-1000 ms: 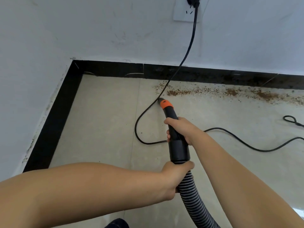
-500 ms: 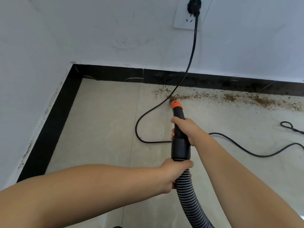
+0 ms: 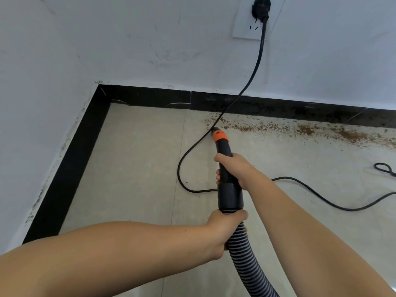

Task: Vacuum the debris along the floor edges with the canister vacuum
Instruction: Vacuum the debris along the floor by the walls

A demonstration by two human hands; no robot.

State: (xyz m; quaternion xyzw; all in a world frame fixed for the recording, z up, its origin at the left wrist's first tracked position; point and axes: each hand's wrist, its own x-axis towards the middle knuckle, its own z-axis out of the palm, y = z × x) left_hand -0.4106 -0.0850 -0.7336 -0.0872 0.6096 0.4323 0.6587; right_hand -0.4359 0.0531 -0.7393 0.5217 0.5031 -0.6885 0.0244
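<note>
Since a second ago, the nozzle (image 3: 222,151) has been advanced into the debris (image 3: 300,130) by the baseboard (image 3: 267,105). It is gripped by the right hand (image 3: 234,168); the hose (image 3: 246,258) is clasped by the left hand (image 3: 225,228).

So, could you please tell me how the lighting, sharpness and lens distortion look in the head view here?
Head view: soft, even daylight with no hard shadows or glare; wide-angle bending curves the black baseboard and stretches both forearms at the bottom edge; the orange-tipped nozzle, the brown debris and the power cord read sharp, and the left hand and right hand show no motion blur.
</note>
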